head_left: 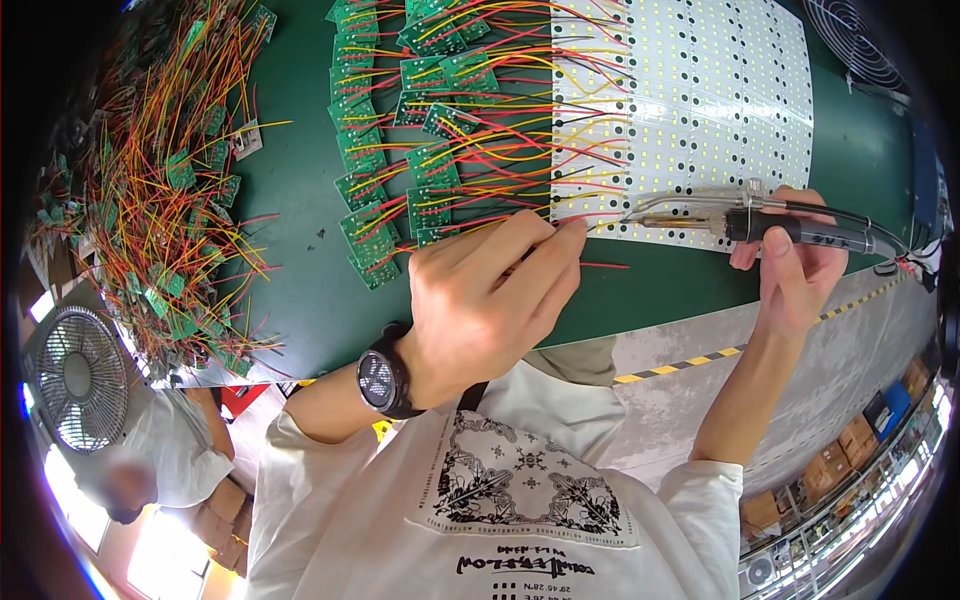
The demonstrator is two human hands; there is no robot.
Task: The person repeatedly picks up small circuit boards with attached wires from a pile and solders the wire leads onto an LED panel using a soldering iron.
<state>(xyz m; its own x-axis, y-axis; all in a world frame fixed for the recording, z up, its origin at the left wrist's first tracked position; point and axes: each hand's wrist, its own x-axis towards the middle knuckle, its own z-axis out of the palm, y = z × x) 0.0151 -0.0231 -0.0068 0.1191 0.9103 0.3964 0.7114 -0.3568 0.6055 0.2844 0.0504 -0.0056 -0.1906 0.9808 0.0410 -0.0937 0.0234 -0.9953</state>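
My left hand (495,285), wearing a black watch (383,382) on its wrist, is closed in a pinch on a thin wire at the near left corner of the white LED board sheet (690,130). A loose red wire (605,266) pokes out beneath its fingers. My right hand (800,262) grips the black handle of a soldering iron (805,230). A thin metal tube is clamped alongside the iron, and its tip points left, over the sheet's near edge. Small green circuit boards (370,245) lie left of the sheet, their red, yellow and black wires reaching its left side.
A large tangled heap of wired circuit boards (180,190) covers the table's left end. At the far right stands a round wire fan guard (858,40). Beyond the green table's near left edge are a grey fan (78,375) and another person (165,450).
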